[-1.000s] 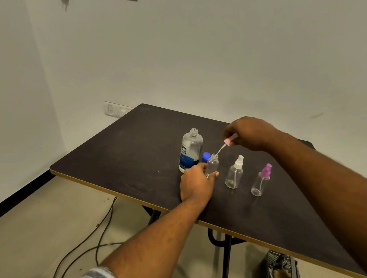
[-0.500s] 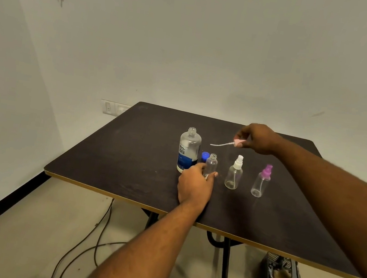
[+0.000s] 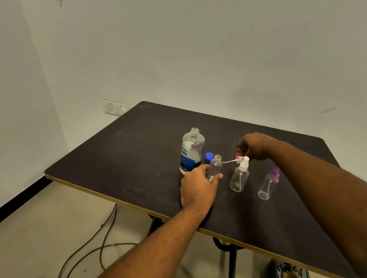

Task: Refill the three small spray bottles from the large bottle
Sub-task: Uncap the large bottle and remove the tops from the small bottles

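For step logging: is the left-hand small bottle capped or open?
Open: small bottle has a bare neck; right hand holds its pink sprayer.

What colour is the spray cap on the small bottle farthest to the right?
Purple spray cap on the rightmost small bottle; the head view shows it.

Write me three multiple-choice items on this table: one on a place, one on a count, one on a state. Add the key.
1. Where is the blue cap?
A. On the table, beside the large bottle
B. On the large bottle
C. On the floor

2. How many small bottles carry a spray top?
A. One
B. Two
C. Three

3. The pink spray top is
A. screwed onto a bottle
B. pinched in the right hand, off its bottle
C. lying on the floor

Key: 1 A: it stands by that bottle's base. 2 B: the white-topped bottle and purple-topped bottle; the open bottle in the left hand has none. 3 B: its tube shows bare.
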